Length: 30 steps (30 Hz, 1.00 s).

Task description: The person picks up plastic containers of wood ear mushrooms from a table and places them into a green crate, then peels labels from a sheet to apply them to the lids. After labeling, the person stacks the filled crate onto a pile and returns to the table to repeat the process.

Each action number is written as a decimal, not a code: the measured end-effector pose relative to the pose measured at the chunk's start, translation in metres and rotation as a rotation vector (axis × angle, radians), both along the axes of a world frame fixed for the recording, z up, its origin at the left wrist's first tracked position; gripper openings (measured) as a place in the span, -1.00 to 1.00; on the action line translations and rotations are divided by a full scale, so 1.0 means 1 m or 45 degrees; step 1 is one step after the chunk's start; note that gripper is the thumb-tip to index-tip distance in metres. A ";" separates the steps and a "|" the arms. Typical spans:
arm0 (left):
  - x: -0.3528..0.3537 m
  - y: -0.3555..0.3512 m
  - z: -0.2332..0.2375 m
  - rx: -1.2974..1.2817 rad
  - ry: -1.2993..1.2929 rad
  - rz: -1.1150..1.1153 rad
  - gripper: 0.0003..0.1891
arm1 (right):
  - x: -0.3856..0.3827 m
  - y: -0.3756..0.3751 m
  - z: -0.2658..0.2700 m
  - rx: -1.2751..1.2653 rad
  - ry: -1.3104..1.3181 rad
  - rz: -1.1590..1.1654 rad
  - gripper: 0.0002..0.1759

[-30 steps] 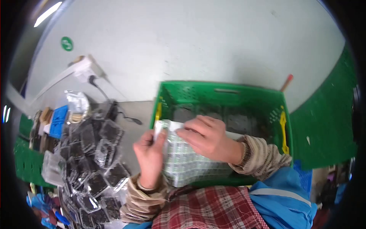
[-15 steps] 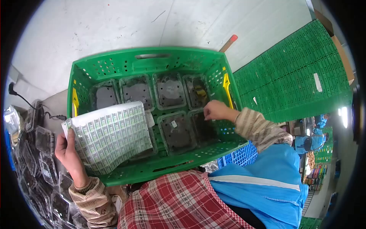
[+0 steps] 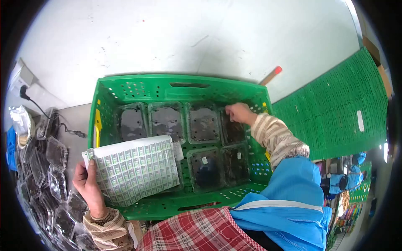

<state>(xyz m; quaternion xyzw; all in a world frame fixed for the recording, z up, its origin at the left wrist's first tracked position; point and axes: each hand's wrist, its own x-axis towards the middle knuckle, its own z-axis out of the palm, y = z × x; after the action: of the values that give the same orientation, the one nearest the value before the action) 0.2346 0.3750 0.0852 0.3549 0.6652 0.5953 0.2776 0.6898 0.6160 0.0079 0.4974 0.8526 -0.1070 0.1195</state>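
Note:
A green crate point(image 3: 146, 80) holds clear plastic boxes with dark contents, in two rows. My left hand point(image 3: 88, 184) pinches the left edge of a sheet of small green and white labels point(image 3: 136, 169), which covers the crate's lower left part. My right hand point(image 3: 240, 113) is closed at the lid of the back right box point(image 3: 233, 130); what its fingers hold, if anything, is too small to make out. Small white labels show on the front right box point(image 3: 235, 167) and on the front box point(image 3: 205, 172) beside it.
Many clear plastic boxes point(image 3: 56, 152) are heaped at the left, near a black cable point(image 3: 39, 106). Green crates point(image 3: 331, 108) are stacked at the right, close to a red-tipped stick point(image 3: 272, 75). Farther right, a person in blue point(image 3: 345, 180) is visible.
My right hand has moved from the front right box to the back right box. A white label now shows on the front right box. The camera view has shifted.

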 end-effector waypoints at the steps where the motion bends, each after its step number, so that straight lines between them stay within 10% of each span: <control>1: 0.000 0.000 0.000 0.010 -0.001 0.003 -0.86 | -0.004 0.003 0.000 0.008 -0.191 0.018 -0.63; 6: 0.002 0.001 -0.001 0.004 0.002 0.032 -0.86 | -0.032 0.016 0.031 0.096 -0.288 0.128 -0.54; 8: 0.002 -0.001 0.002 -0.010 0.008 0.013 -0.87 | -0.066 0.014 0.030 -0.194 0.372 0.186 -0.58; 18: 0.001 0.000 0.000 -0.045 -0.070 -0.040 -0.93 | -0.143 0.032 0.010 0.075 0.075 0.457 -0.66; 22: 0.008 0.004 0.010 -0.055 -0.167 -0.082 -0.95 | -0.215 0.033 0.019 -0.560 0.794 0.382 -0.62; 25: 0.005 0.003 0.007 -0.055 -0.049 -0.204 -0.93 | -0.237 0.043 -0.058 -0.079 0.711 0.857 -0.59; 30: 0.001 0.004 0.008 -0.001 0.082 -0.306 -0.88 | -0.269 0.010 0.024 0.069 0.368 0.676 -0.56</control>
<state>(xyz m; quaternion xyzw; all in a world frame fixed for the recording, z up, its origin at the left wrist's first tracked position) 0.2358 0.3791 0.0928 0.4511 0.6266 0.5458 0.3255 0.4205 0.6261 0.0323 0.2396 0.9635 -0.1190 0.0075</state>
